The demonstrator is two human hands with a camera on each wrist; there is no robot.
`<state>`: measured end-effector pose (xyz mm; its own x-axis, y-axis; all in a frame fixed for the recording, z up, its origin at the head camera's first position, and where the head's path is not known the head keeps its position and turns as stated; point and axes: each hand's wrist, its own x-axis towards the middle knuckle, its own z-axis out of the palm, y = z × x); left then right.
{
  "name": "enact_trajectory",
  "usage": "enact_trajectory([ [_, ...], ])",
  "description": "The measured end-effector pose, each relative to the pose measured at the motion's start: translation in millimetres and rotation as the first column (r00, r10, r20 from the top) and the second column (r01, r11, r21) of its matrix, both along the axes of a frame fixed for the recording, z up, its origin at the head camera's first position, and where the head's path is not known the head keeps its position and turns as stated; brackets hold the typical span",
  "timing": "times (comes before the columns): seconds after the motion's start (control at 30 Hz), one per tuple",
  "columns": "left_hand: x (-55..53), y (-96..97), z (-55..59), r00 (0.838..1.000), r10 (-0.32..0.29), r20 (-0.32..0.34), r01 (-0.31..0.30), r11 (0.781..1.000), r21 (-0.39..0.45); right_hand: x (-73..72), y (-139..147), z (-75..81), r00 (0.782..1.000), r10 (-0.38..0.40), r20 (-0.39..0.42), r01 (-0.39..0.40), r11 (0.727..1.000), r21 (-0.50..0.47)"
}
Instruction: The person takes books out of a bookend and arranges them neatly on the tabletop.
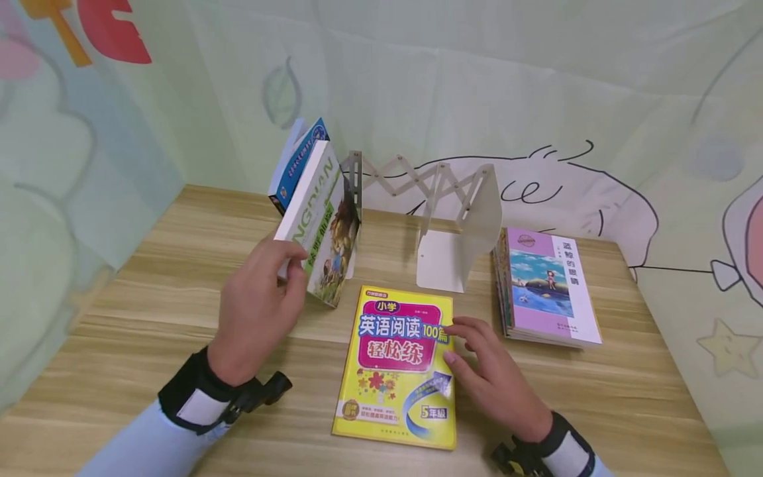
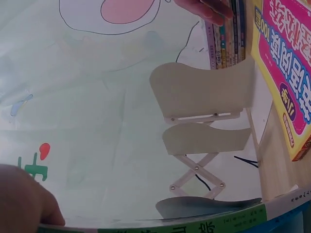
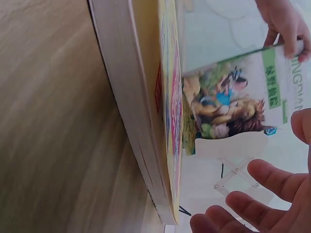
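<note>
My left hand [image 1: 262, 305] pinches the near edge of a white-and-green book [image 1: 324, 228] with an animal picture on its cover. The book stands upright and tilted beside the left plate of a metal bookend rack [image 1: 444, 262], and a blue book [image 1: 301, 162] shows behind it. On the table lies a yellow book [image 1: 387, 424], flat with its cover up. My right hand [image 1: 501, 377] is at that book's right edge; its fingers are relaxed and spread, gripping nothing, and the right wrist view shows them apart from the thick yellow book [image 3: 141, 107].
Right of the rack, a row of thin books [image 1: 545, 285] stands on the wooden table [image 1: 632, 397], the outermost with a purple cover. Crossed scissor bars [image 1: 399, 175] link the rack's plates. A printed curtain [image 1: 477, 79] hangs along the back.
</note>
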<state>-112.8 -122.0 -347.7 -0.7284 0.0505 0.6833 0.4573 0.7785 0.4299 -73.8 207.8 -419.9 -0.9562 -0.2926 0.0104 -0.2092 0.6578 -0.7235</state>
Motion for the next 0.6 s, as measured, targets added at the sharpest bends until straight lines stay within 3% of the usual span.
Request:
enact_trajectory([
  [0.1, 13.0, -0.3, 8.2, 1.000, -0.009, -0.026, 0.009, 1.000, 0.001, -0.2, 2, -0.5, 1.000, -0.001, -0.009, 0.001, 1.000, 0.002],
  [0.33, 39.0, -8.5, 28.9, 0.986, -0.021, -0.165, 0.037, 0.995, 0.095, -1.3, 3, -1.6, 1.000, -0.007, -0.006, 0.007, 1.000, 0.005],
  [0.47, 54.7, -12.0, 35.2, 0.984, -0.032, -0.176, 0.053, 0.992, 0.114, -1.1, 2, -0.6, 1.000, -0.011, -0.004, 0.011, 1.000, -0.001],
  [0.6, 66.7, -13.0, 32.4, 0.982, -0.089, -0.166, 0.106, 0.990, 0.097, -0.4, 1, 1.2, 1.000, -0.004, 0.001, 0.004, 1.000, -0.023],
])
